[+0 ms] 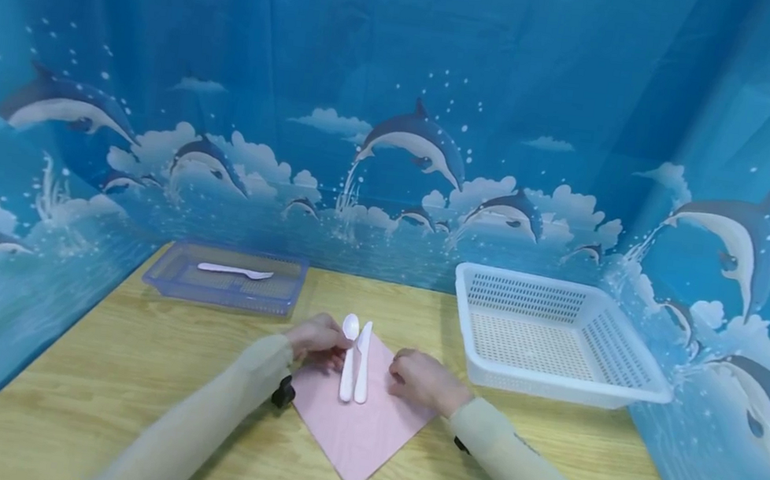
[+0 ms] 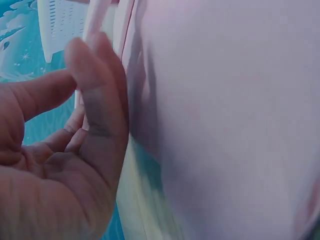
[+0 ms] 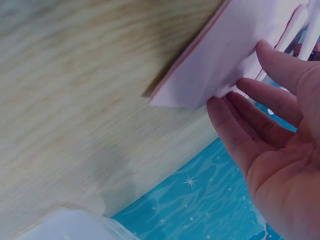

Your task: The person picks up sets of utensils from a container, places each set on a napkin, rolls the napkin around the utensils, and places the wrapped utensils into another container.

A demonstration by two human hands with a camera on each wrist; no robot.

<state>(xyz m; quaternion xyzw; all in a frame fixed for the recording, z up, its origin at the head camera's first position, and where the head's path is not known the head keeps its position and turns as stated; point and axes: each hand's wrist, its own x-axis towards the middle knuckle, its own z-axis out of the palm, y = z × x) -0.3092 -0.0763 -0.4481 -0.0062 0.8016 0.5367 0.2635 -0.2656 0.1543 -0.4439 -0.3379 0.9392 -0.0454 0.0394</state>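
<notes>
A pink folded napkin (image 1: 358, 443) lies on the table with one corner toward me. Side by side on it are a white plastic spoon (image 1: 346, 378) at left and a white plastic knife (image 1: 363, 364) at right. My left hand (image 1: 320, 339) pinches the spoon near its neck; the left wrist view shows thumb and index finger (image 2: 97, 100) close together there. Over the napkin's right part rests my right hand (image 1: 429, 381). In the right wrist view its loosely bent fingers (image 3: 230, 130) touch the napkin's surface, with nothing gripped between them.
A translucent purple basket (image 1: 221, 299) at the back left holds a white plastic fork (image 1: 235, 270). At the back right stands a larger white perforated basket (image 1: 568, 387). Behind the wooden table (image 1: 75, 395) hangs a blue dolphin-print curtain (image 1: 272, 45).
</notes>
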